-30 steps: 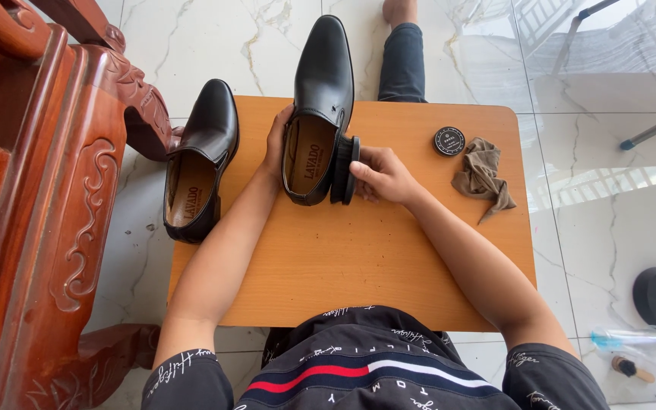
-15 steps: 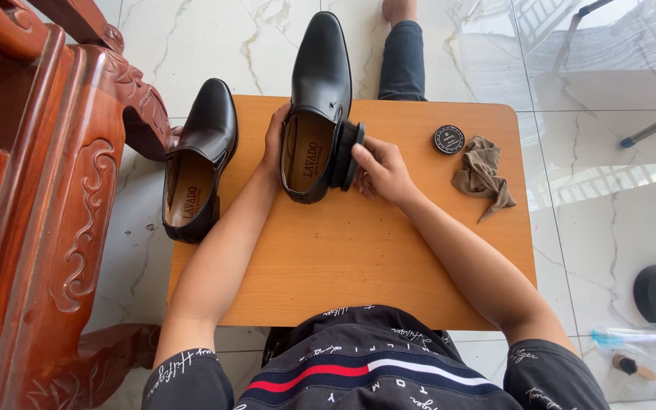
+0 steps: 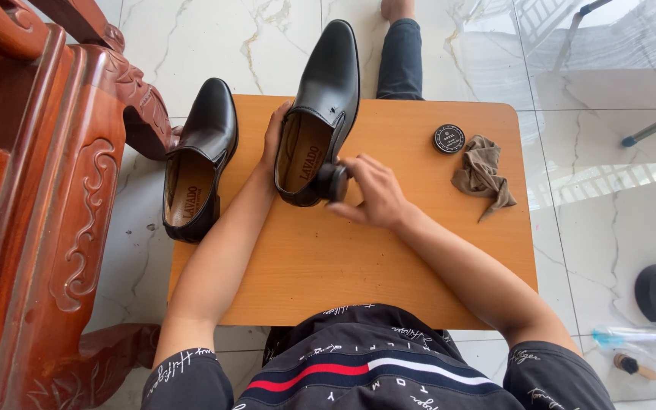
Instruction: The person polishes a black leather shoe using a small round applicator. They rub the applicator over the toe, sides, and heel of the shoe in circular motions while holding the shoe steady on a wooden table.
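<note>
White marble floor surrounds the small orange wooden bench [image 3: 389, 266]. From the head view I see my left hand [image 3: 273, 137] clasping the side of the black leather dress shoe [image 3: 320, 106] on the bench, while my right hand [image 3: 370, 193] grips a round black brush [image 3: 333, 182] against its heel. A second black shoe [image 3: 195, 159], round polish tin [image 3: 448, 139] and brown cloth [image 3: 482, 175] lie nearby.

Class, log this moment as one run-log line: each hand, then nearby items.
left hand: steadies black shoe | right hand: round brush at heel | nearby: second shoe, polish tin, cloth
</note>
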